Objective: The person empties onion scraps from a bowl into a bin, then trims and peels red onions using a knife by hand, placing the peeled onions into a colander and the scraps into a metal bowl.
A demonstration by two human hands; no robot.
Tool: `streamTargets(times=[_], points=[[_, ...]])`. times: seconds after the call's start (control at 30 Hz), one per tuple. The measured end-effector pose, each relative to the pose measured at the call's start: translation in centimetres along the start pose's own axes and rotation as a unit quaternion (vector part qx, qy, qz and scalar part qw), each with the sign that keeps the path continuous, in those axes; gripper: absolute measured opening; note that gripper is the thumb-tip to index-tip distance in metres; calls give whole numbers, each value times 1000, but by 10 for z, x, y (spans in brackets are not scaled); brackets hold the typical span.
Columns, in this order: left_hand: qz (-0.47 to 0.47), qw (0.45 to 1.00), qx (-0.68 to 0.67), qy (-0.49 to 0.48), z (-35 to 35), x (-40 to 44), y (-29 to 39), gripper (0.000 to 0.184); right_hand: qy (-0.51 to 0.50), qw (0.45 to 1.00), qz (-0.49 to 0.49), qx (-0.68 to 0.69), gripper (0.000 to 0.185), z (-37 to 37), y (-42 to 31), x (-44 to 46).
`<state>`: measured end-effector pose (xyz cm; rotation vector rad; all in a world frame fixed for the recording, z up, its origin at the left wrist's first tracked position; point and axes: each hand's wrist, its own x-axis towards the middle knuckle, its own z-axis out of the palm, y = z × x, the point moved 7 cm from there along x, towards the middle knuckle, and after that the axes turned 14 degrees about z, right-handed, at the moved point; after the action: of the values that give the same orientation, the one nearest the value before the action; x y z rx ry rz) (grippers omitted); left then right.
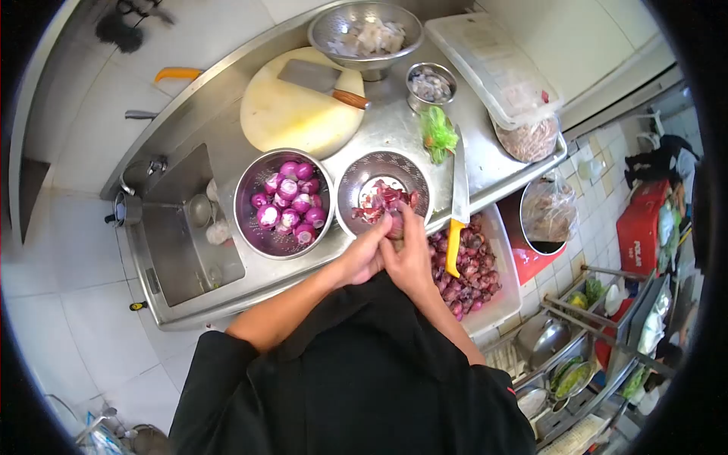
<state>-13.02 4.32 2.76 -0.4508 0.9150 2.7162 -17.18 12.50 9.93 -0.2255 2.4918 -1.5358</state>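
Close to my body, both hands meet over the near rim of a steel colander (pixel 350 171) that has dark red onion skins (pixel 383 199) in it. Between my fingers is a red onion (pixel 395 226), partly hidden by them. My left hand (pixel 362 254) closes on it from the left with the thumb pressed against it. My right hand (pixel 409 254) wraps it from the other side, fingers curled over. Just left stands a second colander (pixel 246 168) full of peeled purple onions (pixel 287 199). Unpeeled red onions (pixel 472 274) fill a white tub (pixel 509 284) below the counter edge at right.
A knife with a yellow handle (pixel 455 246) juts over the counter edge. A cleaver (pixel 311 76) lies on the round cutting board (pixel 262 114). Behind stand a footed colander (pixel 326 34), a small steel cup (pixel 413 100) and a green bundle (pixel 437 135). The sink (pixel 186 258) is at left.
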Motion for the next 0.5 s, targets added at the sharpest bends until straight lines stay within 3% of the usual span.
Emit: streamTargets(times=[0.07,0.17,0.23,0.27,0.3,0.33,0.37,0.4,0.43,0.5], points=[[43,998,-39,26,-10,1,31,45,-50,997,-34,47,74,15,-21,-1],[-33,999,-4,-16,-33,-10,36,49,-147,979,42,137,70,27,5,-1],[13,998,65,21,-31,-12,43,47,-86,970,105,199,52,14,46,2],[17,994,107,20,-33,-9,44,46,13,999,26,33,44,-7,58,4],[19,989,148,16,-37,-5,46,44,49,995,78,-47,39,-24,79,6],[2,978,209,-5,-44,3,46,43,101,973,64,-200,44,-39,104,4],[15,965,260,-25,-46,10,48,48,160,950,72,-259,48,-53,132,-1],[96,933,346,-34,-50,22,50,53,170,923,126,-322,51,-64,153,-7],[176,885,429,-41,-46,30,56,57,147,919,165,-325,58,-71,166,-10],[255,772,575,-87,-37,40,65,60,127,918,243,-286,56,-76,190,-10]])
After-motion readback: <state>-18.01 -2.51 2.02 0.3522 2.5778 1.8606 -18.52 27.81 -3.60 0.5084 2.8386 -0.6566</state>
